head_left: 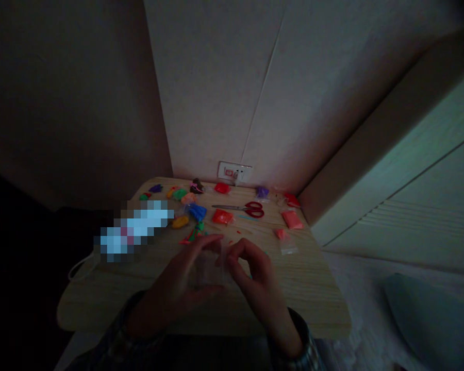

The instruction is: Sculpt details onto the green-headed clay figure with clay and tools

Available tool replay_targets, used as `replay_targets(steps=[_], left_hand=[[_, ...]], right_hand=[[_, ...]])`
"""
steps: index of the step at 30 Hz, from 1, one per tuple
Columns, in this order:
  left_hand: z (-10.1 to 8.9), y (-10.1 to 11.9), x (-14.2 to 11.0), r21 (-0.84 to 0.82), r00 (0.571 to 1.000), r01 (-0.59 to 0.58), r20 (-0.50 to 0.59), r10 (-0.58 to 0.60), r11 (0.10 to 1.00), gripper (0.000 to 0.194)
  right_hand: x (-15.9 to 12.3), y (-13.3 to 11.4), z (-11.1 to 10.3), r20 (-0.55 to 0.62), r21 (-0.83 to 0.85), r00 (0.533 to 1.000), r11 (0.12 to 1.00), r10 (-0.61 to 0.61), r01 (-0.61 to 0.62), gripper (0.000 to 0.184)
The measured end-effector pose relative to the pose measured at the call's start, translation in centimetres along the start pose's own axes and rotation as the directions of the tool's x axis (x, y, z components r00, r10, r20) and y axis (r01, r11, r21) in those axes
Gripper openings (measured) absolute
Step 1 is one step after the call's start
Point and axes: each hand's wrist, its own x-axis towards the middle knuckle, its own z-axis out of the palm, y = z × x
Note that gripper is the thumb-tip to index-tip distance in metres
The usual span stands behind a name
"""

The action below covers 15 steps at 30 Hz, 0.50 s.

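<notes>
My left hand (181, 275) curves around a clear plastic container (209, 268), thumb below and fingers above. The container is see-through and dim, so its exact shape is hard to tell. At its right side my right hand (253, 270) is closed, thumb and index finger pinched together; what lies between the fingertips is too small to make out. Just beyond my left fingers lies a green and red piece of modelling clay (196, 232). Farther back are a red clay packet (222, 216) and red-handled scissors (251, 208).
More clay lies about the wooden table (305, 288): a blue piece (197, 211), a yellow piece (180, 222), a pink packet (293, 220) and a purple packet (262, 192). A blurred bright device (135, 232) stands at left. Behind the table is a wall socket (235, 171).
</notes>
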Motion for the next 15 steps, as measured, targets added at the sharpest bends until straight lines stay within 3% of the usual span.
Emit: replay_targets(steps=[5, 9, 12, 15], left_hand=[[-0.5, -0.1, 0.6, 0.034, 0.992, 0.04, -0.119, -0.036, 0.999, 0.046], [-1.2, -0.2, 0.6, 0.071, 0.979, 0.075, -0.193, -0.06, 0.995, 0.039], [-1.4, 0.1, 0.5, 0.108, 0.972, 0.083, -0.229, -0.056, 0.991, 0.036], [-1.3, 0.6, 0.6, 0.142, 0.975, 0.063, -0.221, -0.031, 0.988, 0.035]], right_hand=[[0.2, 0.9, -0.6, 0.027, -0.053, 0.999, 0.998, 0.024, -0.022, 0.017], [0.7, 2.8, -0.5, 0.02, -0.32, 0.998, 0.946, 0.057, -0.048, 0.014], [1.0, 4.7, 0.5, 0.053, -0.646, 0.994, 0.762, 0.095, -0.038, 0.005], [1.1, 6.1, 1.7, 0.119, -0.835, 0.984, 0.55, 0.13, 0.028, 0.01]])
